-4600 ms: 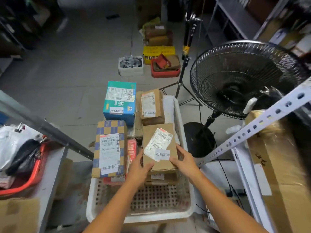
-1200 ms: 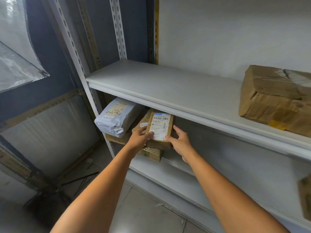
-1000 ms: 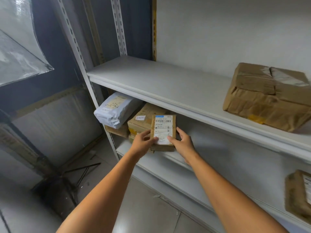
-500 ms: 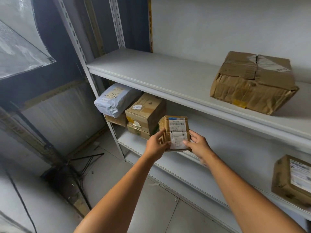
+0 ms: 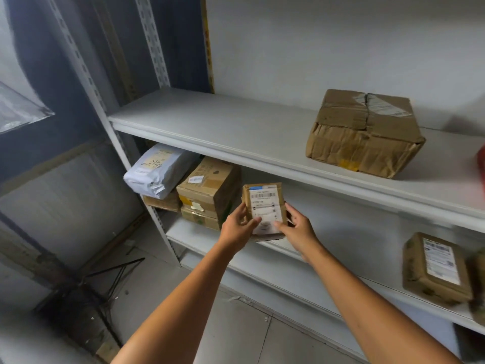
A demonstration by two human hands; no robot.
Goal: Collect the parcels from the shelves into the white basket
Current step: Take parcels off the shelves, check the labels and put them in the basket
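Observation:
A small brown parcel (image 5: 264, 203) with a white label hangs in front of the lower shelf (image 5: 349, 261). My left hand (image 5: 237, 226) grips its left edge and my right hand (image 5: 298, 227) grips its right edge. On that lower shelf at the left lie a grey-white mailer bag (image 5: 157, 170) and stacked cardboard boxes (image 5: 210, 190). Another labelled brown parcel (image 5: 435, 269) lies at the shelf's right end. A large crumpled cardboard box (image 5: 363, 132) sits on the upper shelf (image 5: 236, 127). The white basket is out of view.
White perforated uprights (image 5: 86, 74) frame the shelving on the left. A black tripod's legs (image 5: 105, 274) spread over the tiled floor at the lower left. A red thing (image 5: 481, 164) shows at the upper shelf's far right edge.
Both hands have pulled the small parcel off the stack on the lower shelf and drawn it out to the right. Earlier they set another parcel into the white basket.

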